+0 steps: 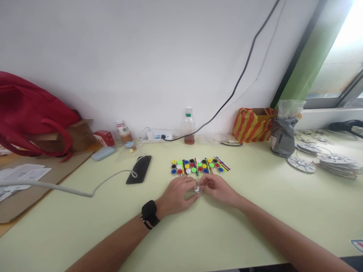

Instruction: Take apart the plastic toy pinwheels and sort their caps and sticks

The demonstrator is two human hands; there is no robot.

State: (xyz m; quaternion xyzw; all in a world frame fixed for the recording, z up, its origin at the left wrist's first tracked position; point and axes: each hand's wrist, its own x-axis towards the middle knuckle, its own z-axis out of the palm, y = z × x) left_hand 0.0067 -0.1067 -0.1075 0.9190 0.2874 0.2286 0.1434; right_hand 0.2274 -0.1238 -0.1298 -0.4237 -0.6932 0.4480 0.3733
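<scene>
My left hand (181, 192), with a black watch on the wrist, has its thumb and index finger closed on a small white round piece (196, 189) at the table surface. Right beside that piece is my right hand (217, 189), its fingers curled and thumb against the index finger. Whatever may be in this pinch is too small to make out. Just beyond both hands lie rows of small round pieces (193, 170) in blue, red, green, yellow, white and black. Bundles of coloured cords (222, 164) lie between and beside them.
A black phone (138, 170) with a pale cable lies to the left. Against the wall stand a bottle (189, 126), a power strip (155, 136) and a striped bag (253, 126). Stacked discs (337, 164) are at right, a red bag (36, 109) at left.
</scene>
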